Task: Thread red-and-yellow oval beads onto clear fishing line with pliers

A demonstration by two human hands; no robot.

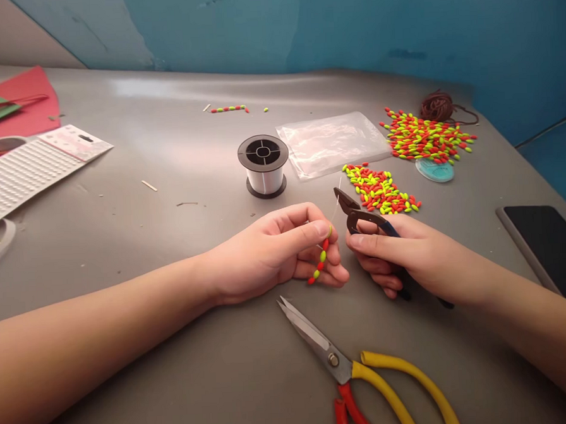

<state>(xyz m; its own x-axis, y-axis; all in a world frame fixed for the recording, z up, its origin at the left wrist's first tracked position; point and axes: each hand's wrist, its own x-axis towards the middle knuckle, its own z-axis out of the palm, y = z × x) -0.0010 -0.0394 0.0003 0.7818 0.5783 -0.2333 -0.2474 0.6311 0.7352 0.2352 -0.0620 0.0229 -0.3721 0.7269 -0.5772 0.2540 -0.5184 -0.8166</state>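
Observation:
My left hand (294,246) pinches a short string of red and yellow-green beads (322,256) between thumb and forefinger, and the beads hang down across the fingers. From the pinch a thin clear line (336,204) sticks up. Pliers (352,209) with dark jaws and blue handles are gripped in my right hand (393,247). Their jaws point up and left, close beside the line; I cannot tell whether they touch it. Below both hands lie scissors (332,359) with one yellow and one red handle, blades slightly apart.
A spool of clear line (263,169) stands behind my left hand. Loose beads lie in a near pile (381,191) and a far pile (424,135), beside a plastic bag (331,143) and brown yarn (437,106). A phone (550,248) is at right; a white card (38,168) at left.

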